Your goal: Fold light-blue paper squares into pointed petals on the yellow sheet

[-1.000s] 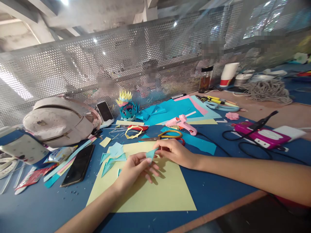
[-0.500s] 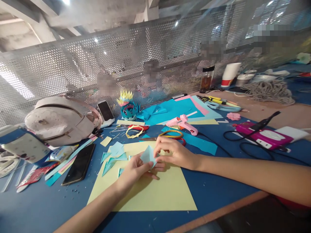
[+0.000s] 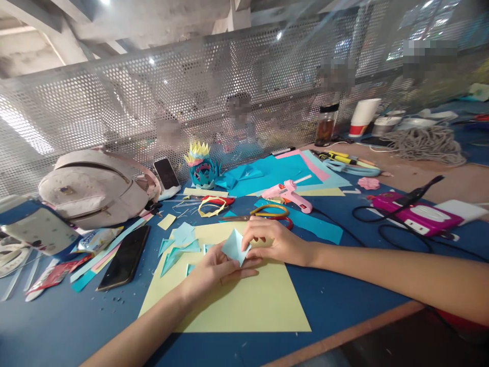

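Between my two hands is a small light-blue folded paper [image 3: 234,245]. My left hand [image 3: 214,269] grips its lower edge between thumb and fingers. The fingers of my right hand [image 3: 273,239] pinch the paper's right side. Both hands are just above a large pale yellow sheet [image 3: 252,306]. Left of them on that sheet lie several light-blue folded paper pieces [image 3: 179,252]. Scissors with yellow and red handles [image 3: 269,210] lie just beyond my right hand, their blades pointing left.
Beyond are a pink glue gun [image 3: 286,193], blue paper sheets [image 3: 282,171] and a paper lotus [image 3: 202,171]. On the left lie a black phone [image 3: 124,260] and a pale backpack [image 3: 91,188]. A purple power strip [image 3: 416,214] with black cables is at the right.
The folded paper stays in both hands and has turned slightly, its right edge now bent up. My left fingers have shifted a little beneath it.
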Action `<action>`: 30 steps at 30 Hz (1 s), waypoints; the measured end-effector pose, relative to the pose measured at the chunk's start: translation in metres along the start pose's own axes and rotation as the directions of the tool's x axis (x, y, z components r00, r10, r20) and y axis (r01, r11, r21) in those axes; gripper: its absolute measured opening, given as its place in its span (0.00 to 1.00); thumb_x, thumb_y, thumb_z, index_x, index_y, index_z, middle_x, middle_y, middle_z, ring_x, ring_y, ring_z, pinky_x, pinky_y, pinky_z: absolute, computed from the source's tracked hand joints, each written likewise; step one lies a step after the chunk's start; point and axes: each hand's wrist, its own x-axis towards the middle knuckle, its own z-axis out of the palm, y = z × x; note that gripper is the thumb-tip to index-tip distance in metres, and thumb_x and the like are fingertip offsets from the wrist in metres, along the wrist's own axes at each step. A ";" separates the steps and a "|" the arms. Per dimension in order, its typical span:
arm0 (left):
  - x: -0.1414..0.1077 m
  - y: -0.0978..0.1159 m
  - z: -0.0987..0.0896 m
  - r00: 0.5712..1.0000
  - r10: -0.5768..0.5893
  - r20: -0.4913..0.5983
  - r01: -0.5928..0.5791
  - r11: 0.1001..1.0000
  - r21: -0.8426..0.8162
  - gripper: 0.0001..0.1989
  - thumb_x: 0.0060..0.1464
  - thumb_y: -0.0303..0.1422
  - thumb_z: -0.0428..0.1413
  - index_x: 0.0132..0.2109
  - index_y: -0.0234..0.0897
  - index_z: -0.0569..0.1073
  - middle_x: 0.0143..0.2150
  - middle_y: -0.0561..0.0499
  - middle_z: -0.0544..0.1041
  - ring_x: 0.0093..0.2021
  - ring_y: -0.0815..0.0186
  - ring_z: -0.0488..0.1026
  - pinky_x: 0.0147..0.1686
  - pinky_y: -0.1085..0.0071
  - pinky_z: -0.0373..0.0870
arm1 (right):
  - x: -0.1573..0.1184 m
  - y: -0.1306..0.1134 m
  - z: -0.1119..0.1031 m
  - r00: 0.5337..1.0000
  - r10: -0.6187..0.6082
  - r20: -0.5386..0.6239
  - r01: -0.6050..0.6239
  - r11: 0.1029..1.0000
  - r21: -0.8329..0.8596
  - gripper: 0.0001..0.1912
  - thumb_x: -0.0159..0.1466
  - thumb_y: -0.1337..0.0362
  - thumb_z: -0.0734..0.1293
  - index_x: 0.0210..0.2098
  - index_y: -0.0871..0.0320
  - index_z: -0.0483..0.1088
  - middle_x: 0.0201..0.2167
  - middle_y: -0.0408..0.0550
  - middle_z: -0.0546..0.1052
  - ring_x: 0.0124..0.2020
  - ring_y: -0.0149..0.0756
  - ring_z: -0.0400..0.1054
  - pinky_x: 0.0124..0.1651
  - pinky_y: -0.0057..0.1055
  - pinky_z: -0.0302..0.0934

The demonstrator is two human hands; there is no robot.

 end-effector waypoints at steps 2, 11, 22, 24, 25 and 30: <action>0.001 0.000 0.002 1.000 0.008 -0.006 -0.008 1.000 0.022 0.23 0.51 0.41 0.70 0.48 0.32 0.75 0.47 0.42 0.82 0.53 0.47 0.80 0.60 0.54 0.71 | 0.000 -0.001 0.000 1.000 0.016 0.006 -0.016 1.000 0.009 0.16 0.69 0.51 0.68 0.36 0.58 0.77 0.33 0.47 0.73 0.37 0.36 0.67 0.46 0.34 0.60; 0.005 -0.003 0.009 0.999 0.048 -0.023 -0.045 0.991 0.130 0.29 0.47 0.48 0.70 0.48 0.34 0.74 0.53 0.39 0.80 0.55 0.47 0.78 0.57 0.54 0.74 | 0.001 -0.004 0.008 0.966 0.257 0.013 -0.257 0.963 0.075 0.19 0.66 0.48 0.70 0.34 0.59 0.74 0.30 0.44 0.68 0.31 0.32 0.59 0.32 0.27 0.54; 0.010 -0.016 0.009 0.992 0.102 -0.074 -0.082 0.970 0.228 0.24 0.48 0.45 0.70 0.46 0.36 0.74 0.46 0.45 0.82 0.49 0.54 0.81 0.51 0.63 0.77 | -0.003 0.004 0.016 0.921 0.389 0.005 -0.388 0.918 0.079 0.13 0.62 0.54 0.72 0.35 0.58 0.72 0.27 0.40 0.66 0.26 0.29 0.57 0.28 0.26 0.51; 0.009 -0.016 0.012 0.989 0.118 -0.095 -0.091 0.964 0.249 0.22 0.50 0.46 0.69 0.44 0.35 0.74 0.44 0.46 0.82 0.47 0.55 0.82 0.50 0.63 0.77 | -0.003 0.003 0.016 0.916 0.401 0.003 -0.400 0.913 0.085 0.13 0.62 0.55 0.72 0.35 0.58 0.72 0.26 0.40 0.66 0.26 0.29 0.57 0.27 0.26 0.50; 0.009 -0.015 0.013 0.988 0.122 -0.099 -0.093 0.963 0.254 0.22 0.51 0.46 0.68 0.44 0.35 0.74 0.43 0.45 0.82 0.47 0.55 0.82 0.49 0.64 0.77 | -0.002 0.002 0.017 0.914 0.406 0.002 -0.404 0.910 0.090 0.12 0.62 0.56 0.72 0.35 0.58 0.72 0.26 0.40 0.66 0.26 0.29 0.57 0.27 0.26 0.50; 0.009 -0.012 0.015 0.990 0.108 -0.088 -0.084 0.966 0.243 0.26 0.49 0.48 0.69 0.46 0.33 0.75 0.44 0.43 0.82 0.47 0.53 0.82 0.48 0.61 0.79 | 0.000 -0.007 0.016 0.910 0.414 -0.002 -0.410 0.903 0.128 0.11 0.61 0.59 0.72 0.39 0.58 0.71 0.27 0.39 0.66 0.27 0.29 0.57 0.28 0.26 0.51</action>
